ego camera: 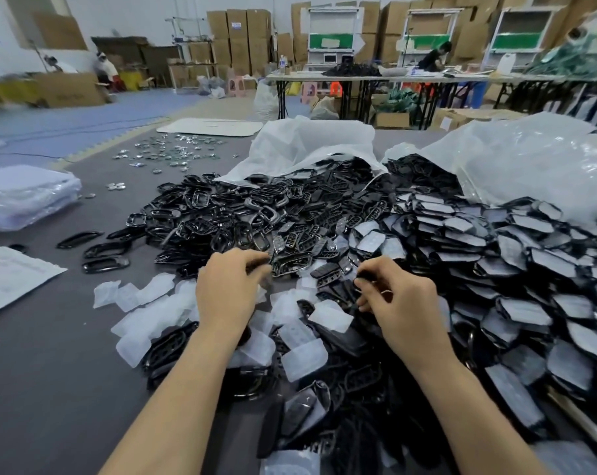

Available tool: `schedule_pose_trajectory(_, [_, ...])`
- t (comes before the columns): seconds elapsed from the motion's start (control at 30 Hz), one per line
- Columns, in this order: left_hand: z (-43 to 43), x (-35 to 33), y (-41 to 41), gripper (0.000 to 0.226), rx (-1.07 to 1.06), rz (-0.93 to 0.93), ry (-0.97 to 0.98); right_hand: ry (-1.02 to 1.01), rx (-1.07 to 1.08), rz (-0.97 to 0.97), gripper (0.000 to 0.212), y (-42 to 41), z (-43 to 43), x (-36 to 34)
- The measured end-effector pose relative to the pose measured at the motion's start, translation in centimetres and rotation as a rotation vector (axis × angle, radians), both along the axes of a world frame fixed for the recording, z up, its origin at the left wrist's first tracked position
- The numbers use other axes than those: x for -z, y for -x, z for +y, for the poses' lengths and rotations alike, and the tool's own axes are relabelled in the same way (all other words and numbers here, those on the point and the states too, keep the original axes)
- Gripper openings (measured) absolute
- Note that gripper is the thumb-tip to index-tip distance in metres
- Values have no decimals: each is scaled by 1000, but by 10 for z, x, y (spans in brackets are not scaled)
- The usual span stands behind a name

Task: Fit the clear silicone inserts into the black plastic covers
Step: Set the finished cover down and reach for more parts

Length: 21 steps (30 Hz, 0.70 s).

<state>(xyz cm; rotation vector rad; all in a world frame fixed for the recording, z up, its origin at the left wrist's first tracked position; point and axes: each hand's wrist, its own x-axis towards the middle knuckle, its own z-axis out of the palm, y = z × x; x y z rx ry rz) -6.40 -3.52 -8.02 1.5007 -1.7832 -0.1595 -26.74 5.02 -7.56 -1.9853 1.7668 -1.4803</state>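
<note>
1. Inserts (146,289): translucent, whitish, dimpled pads with rounded corners, scattered loose and overlapping at lower centre and left of centre.
2. Covers (221,214): glossy black oval frames with open windows, in a tangled heap across mid-frame. A few strays (106,250) lie flat at its left edge.
3. Fitted covers (516,241): black shells, pale insert faces up, in overlapping rows filling the right side.
4. Held cover (291,264): centre, hollow side up, left end pinched by the left hand (226,289).
5. Second cover (367,276): mostly hidden in the curled right hand (399,303).
</note>
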Motion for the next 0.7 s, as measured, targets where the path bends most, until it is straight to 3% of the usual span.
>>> schedule_pose_trajectory(0.07, [8,-10,7,20,21,125,154,31,-4,44,11,-1,1,-1])
schedule_pose_trajectory(0.13, [21,-19,22,15,180,414,170,69,-7,51,16,-2,2,-3])
schedule_pose_trajectory(0.23, [41,-24,51,17,474,819,-142,135,42,-1,25,-3,2,-6])
schedule_pose_trajectory(0.37, [49,-19,63,21,565,1076,-370,191,83,-141,25,-1,2,-6])
schedule_pose_trajectory(0.43, [48,-18,65,18,581,1188,-435,235,87,-89,21,2,10,-4])
schedule_pose_trajectory(0.57, [50,-20,69,15,572,1353,-556,430,62,223,13,8,25,-3])
schedule_pose_trajectory(0.7, [49,-19,68,14,561,1303,-599,428,11,233,8,6,27,-3])
